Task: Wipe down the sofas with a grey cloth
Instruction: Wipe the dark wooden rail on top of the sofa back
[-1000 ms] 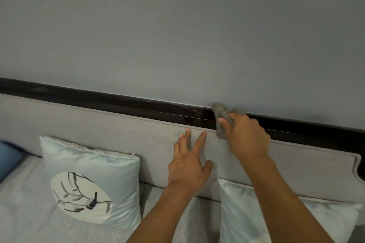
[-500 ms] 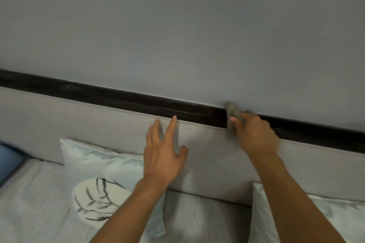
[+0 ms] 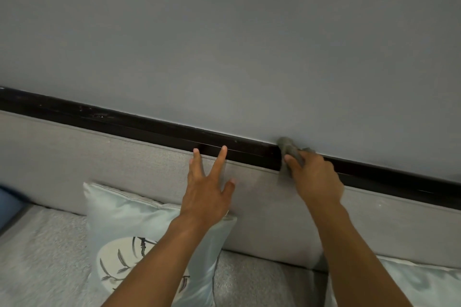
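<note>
From the frame's lower edge, both forearms [image 3: 159,257] are bare, and so are the left hand [image 3: 207,192] and right hand [image 3: 316,179].

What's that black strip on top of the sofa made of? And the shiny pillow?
Black strip: probably dark varnished wood; straight hard edges, faint gloss, small scuffs. Pillow: likely satin-like fabric; smooth sheen, soft creases, stitched edge.

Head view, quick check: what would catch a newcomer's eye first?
The right hand bunches a grey cloth against the dark rail along the top of the grey backrest, right of centre. Left of it, the left hand lies spread on that backrest, above a pale printed cushion.
</note>
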### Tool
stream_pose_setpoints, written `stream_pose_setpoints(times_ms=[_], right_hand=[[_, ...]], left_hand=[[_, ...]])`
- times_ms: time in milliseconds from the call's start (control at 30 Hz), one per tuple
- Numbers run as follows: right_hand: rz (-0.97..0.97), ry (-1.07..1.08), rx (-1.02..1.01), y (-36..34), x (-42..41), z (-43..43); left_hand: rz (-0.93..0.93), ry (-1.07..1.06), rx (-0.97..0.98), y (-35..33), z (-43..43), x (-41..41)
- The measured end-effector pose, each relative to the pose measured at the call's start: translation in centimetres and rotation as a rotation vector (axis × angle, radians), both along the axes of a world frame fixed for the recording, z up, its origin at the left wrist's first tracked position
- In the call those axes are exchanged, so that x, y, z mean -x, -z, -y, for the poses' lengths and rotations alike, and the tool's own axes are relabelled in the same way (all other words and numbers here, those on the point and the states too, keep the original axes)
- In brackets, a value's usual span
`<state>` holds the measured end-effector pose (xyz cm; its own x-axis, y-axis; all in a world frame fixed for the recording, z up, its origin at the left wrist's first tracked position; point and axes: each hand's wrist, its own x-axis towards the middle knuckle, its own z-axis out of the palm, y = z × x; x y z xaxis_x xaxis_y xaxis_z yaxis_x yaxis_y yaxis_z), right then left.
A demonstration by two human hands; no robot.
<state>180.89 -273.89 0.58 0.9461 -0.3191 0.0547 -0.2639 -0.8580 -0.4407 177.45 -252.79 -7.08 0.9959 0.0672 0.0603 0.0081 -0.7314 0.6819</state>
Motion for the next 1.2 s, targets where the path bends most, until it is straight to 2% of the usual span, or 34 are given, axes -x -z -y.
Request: stream_pose_setpoints(times_ms=[67, 167, 267, 467, 700, 833, 933, 1033, 1133, 1200], right_hand=[[0.019, -0.001, -0.021, 0.1, -0.2, -1.6], [0.029, -0.112, 0.011, 0.2, -0.9, -4.6], [0.037, -0.189, 0.055, -0.4, -1.2, -4.1], [0.047, -0.094, 0.026, -0.8, -0.6, -0.3], [0.016, -0.281, 0.070, -0.5, -2.6, -7.7], [-0.011, -0.196, 0.069, -1.2, -1.9, -5.1], [0.014, -0.107, -0.006, -1.2, -0.6, -4.0], [0.010, -0.100, 0.007, -0.7, -1.0, -7.8], [0.018, -0.221, 0.043, -0.4, -1.7, -14.8], [-0.001, -0.234, 0.056, -0.6, -1.9, -16.3]], left_hand=[[-0.023, -0.001, -0.004, 0.0, 0.1, 0.1], [-0.037, -0.029, -0.034, -0.2, 0.5, 0.1], [-0.019, -0.037, -0.070, -0.3, 0.5, 0.2], [-0.015, -0.054, -0.112, -0.7, 0.7, 0.3], [-0.010, -0.060, -0.138, -0.9, 0.7, 0.4], [-0.038, -0.030, -0.106, -1.2, 0.2, 0.5], [-0.026, -0.010, -0.086, -1.0, -0.6, 0.6], [0.007, -0.003, -0.117, -0.7, -2.0, 1.0], [0.060, 0.014, -0.151, -0.7, -4.6, 1.3], [0.073, 0.017, -0.128, -1.0, -6.6, 1.3]])
